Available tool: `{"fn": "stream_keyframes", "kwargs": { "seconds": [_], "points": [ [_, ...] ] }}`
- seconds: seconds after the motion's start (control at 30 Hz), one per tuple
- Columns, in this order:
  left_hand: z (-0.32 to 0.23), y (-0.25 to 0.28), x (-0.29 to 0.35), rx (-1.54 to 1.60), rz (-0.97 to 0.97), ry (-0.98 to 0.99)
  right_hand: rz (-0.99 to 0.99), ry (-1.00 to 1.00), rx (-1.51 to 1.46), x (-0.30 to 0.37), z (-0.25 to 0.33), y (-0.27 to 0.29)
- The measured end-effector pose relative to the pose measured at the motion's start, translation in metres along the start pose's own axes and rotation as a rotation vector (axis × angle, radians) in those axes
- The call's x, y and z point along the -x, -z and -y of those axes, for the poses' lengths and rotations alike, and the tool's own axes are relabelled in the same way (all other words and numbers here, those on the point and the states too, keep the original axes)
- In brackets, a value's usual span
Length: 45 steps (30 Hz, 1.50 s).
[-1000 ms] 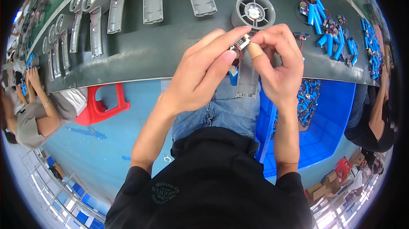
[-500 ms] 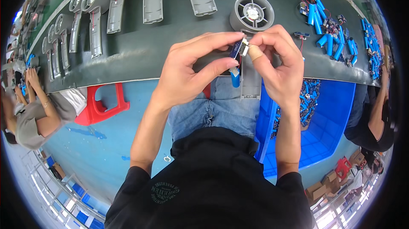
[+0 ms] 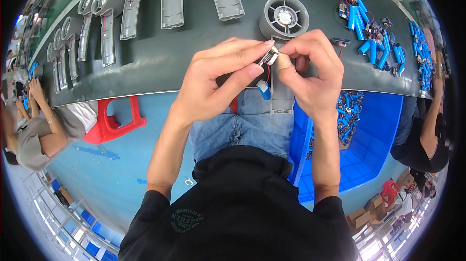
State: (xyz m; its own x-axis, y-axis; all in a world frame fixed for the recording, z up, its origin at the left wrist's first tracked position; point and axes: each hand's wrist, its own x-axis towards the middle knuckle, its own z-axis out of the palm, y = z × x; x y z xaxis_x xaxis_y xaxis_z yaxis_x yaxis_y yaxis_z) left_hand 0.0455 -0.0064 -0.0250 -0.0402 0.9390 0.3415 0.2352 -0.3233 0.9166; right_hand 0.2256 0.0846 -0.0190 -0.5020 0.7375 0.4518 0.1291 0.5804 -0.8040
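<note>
My left hand point(image 3: 221, 79) and my right hand point(image 3: 310, 74) meet over the near edge of the dark green table point(image 3: 160, 62). Both pinch a small silver and black part point(image 3: 268, 57) between their fingertips. Red wire runs from it down to a blue battery cell point(image 3: 263, 89) hanging just below. A grey fan housing point(image 3: 284, 21) with a long handle point(image 3: 281, 98) lies under my right hand, the handle reaching past the table edge. My right thumb wears a tan tape wrap.
Several grey fan housings point(image 3: 104, 18) lie in a row along the table's left and top. Blue battery cells with small boards point(image 3: 371, 38) are heaped at the right. A blue bin point(image 3: 369, 139) holds more cells by my right knee. A red stool point(image 3: 114, 120) and seated persons point(image 3: 34, 130) are nearby.
The blue cell that was raised between my fingertips has dropped below my hands and now hangs on its wire. My fingers have shifted their pinch on the small part.
</note>
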Motion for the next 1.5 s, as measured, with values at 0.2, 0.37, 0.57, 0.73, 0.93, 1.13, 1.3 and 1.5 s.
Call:
{"fn": "stream_keyframes", "kwargs": {
  "seconds": [0.2, 0.37, 0.57, 0.73, 0.93, 1.13, 1.3, 1.5],
  "points": [
    [0.001, -0.001, -0.001, -0.030, -0.010, -0.046, 0.020, 0.101, 0.063, -0.002, -0.002, 0.000],
    [0.001, 0.000, -0.001, -0.045, 0.011, -0.009, 0.049, 0.232, 0.169, -0.007, -0.007, 0.003],
    [0.002, -0.005, 0.000, -0.053, -0.045, -0.050, 0.058, 0.223, 0.132, -0.010, -0.004, 0.006],
    [0.002, -0.005, -0.001, -0.072, -0.039, -0.054, 0.061, 0.285, 0.168, -0.014, -0.007, 0.005],
    [0.005, -0.003, -0.002, -0.092, -0.053, -0.086, 0.067, 0.377, 0.225, -0.019, -0.009, 0.003],
    [0.006, 0.000, -0.001, -0.076, -0.020, -0.082, 0.117, 0.392, 0.227, -0.024, -0.010, 0.007],
    [0.001, 0.000, -0.003, -0.055, -0.008, -0.031, 0.130, 0.365, 0.309, -0.018, -0.001, 0.010],
    [-0.003, -0.006, -0.003, 0.117, 0.019, 0.080, 0.081, -0.686, 0.252, 0.021, 0.037, 0.023]
  ]
}}
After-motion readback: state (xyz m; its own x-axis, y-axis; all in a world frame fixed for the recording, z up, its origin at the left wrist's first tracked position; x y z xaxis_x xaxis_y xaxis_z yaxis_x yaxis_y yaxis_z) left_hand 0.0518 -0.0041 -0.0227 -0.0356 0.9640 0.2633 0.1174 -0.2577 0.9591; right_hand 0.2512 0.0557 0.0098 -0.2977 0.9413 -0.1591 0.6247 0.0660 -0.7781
